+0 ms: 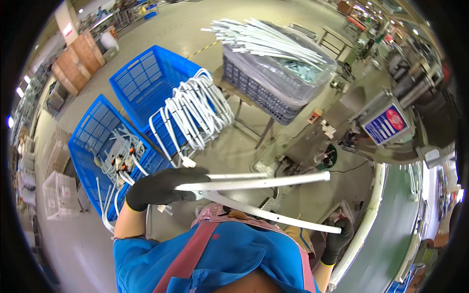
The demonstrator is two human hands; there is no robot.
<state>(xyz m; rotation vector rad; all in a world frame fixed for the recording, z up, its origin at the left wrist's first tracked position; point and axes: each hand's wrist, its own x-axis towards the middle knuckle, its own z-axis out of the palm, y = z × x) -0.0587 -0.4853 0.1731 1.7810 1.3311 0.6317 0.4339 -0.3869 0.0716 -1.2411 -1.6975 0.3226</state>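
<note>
Left hand (163, 188) clamping a white tube frame (254, 183) at its joined end, right hand (338, 240) sitting nearer, gripping one tip

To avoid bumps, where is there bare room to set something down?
Mostly bare: the green flat surface, right of the cream tubular rail, and grey floor left of the nearer blue plastic crate. Crowded: that crate, holding white bent pieces, and the grey plastic crate heaped with white rods.

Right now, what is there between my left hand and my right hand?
In the head view, a white tube frame spans between them: your left hand grips its joined end, and your right hand holds its lower tube near the tip.
</note>
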